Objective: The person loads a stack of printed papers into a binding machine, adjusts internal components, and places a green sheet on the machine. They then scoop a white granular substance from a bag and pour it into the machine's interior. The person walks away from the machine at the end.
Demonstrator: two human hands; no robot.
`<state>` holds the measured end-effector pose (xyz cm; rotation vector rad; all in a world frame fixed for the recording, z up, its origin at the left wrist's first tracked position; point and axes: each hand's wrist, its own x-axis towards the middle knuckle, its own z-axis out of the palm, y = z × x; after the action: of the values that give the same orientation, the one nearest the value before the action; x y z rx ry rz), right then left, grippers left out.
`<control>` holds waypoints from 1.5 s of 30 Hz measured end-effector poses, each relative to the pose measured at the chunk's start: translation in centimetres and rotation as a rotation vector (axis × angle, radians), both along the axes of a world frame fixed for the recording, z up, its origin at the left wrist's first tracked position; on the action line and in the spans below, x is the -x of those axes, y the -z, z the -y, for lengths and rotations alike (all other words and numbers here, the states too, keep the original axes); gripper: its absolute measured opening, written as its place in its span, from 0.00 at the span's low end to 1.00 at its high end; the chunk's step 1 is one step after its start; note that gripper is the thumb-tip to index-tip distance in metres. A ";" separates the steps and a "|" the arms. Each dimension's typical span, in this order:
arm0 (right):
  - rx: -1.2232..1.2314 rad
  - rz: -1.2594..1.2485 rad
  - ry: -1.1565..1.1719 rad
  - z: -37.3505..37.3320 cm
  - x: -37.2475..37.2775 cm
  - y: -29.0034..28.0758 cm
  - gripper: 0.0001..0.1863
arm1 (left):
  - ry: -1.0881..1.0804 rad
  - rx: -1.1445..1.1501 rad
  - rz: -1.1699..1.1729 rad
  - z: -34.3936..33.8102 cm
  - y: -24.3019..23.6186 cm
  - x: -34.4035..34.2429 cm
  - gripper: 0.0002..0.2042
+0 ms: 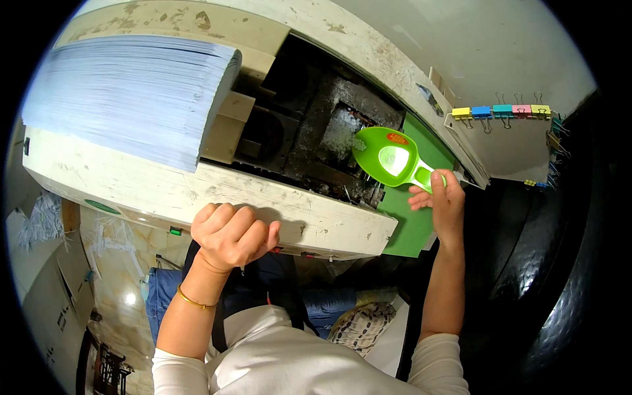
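My right hand [442, 204] grips the handle of a bright green plastic scoop [368, 141] with an orange-red label inside. The scoop's lip hangs over a dark, grimy well [316, 171] in a long cream-coloured machine [309, 214]. Whitish, translucent pellets [342, 130] are heaped in this well, right by the scoop's lip. My left hand [230, 234] is curled into a fist at the machine's near edge, and nothing shows in it. A gold-coloured bangle circles that wrist.
A thick stack of white paper [131, 92] lies on the machine at the left. Green board [411, 224] lies under the scoop's handle. At the right, coloured binder clips [503, 111] line a panel's edge. Paper strips [43, 220] hang at the lower left.
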<state>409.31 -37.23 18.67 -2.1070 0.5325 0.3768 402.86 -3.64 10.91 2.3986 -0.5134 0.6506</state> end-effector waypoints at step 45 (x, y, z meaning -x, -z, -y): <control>-0.220 0.411 0.402 4.6 9.0 0.6 0.17 | 0.229 -0.659 -0.228 10.2 2.0 -14.2 0.20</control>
<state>400.32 -41.81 18.11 -1.7459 0.6187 -0.2157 417.06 -13.84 8.93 2.8991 -1.0044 0.1003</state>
